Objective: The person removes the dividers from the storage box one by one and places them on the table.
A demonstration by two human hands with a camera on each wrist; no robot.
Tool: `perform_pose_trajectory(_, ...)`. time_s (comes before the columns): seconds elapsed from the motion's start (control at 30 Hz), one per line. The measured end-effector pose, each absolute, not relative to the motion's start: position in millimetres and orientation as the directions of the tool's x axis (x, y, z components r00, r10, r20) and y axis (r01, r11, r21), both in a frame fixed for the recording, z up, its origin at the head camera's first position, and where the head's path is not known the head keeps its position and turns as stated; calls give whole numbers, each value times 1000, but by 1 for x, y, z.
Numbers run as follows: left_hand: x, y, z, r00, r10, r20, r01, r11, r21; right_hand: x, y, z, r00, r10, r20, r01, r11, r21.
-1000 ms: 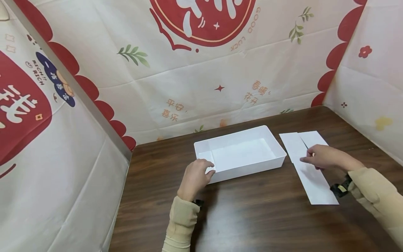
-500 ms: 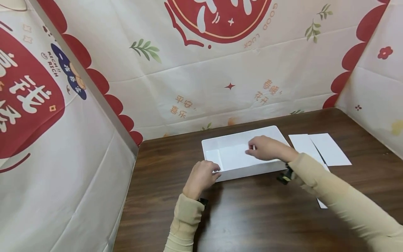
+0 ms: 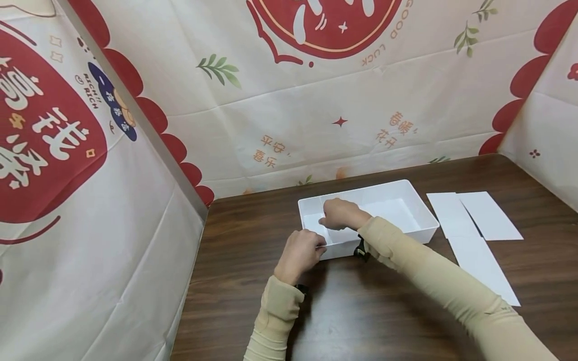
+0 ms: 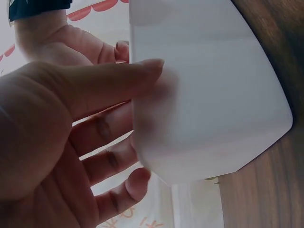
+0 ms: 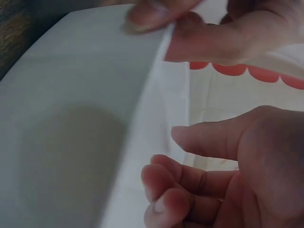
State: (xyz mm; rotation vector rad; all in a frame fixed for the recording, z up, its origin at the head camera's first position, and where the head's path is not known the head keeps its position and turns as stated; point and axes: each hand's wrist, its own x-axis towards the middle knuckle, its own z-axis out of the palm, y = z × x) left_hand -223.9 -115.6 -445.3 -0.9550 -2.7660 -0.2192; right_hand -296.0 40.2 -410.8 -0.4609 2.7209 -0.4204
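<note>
A white rectangular box (image 3: 399, 213), its top uncovered, stands on the brown table. My left hand (image 3: 301, 253) pinches its near wall close to the left end; in the left wrist view the thumb (image 4: 142, 73) presses the outer face. My right hand (image 3: 340, 213) reaches over the near wall into the box, beside a crosswise line near the left end. In the right wrist view its thumb (image 5: 204, 137) and curled fingers (image 5: 166, 180) are close together against white surfaces. Whether they pinch a thin white piece cannot be made out.
Three white cards lie right of the box: one at the back left (image 3: 451, 213), one at the back right (image 3: 492, 215), one in front (image 3: 485, 271). Patterned cloth walls (image 3: 280, 105) stand behind and at both sides of the wooden table (image 3: 352, 311).
My right hand has moved left from above the white cards, across the box, to its left end. My left hand has kept its grip on the near wall. The head view has shifted slightly.
</note>
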Motion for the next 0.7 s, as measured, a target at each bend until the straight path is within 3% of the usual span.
perform_pose_trajectory(0.7, -227, -115, -448, -781, 575, 245, 608, 789, 86, -299, 32, -411, -922, -310, -232, -236, 925, -297)
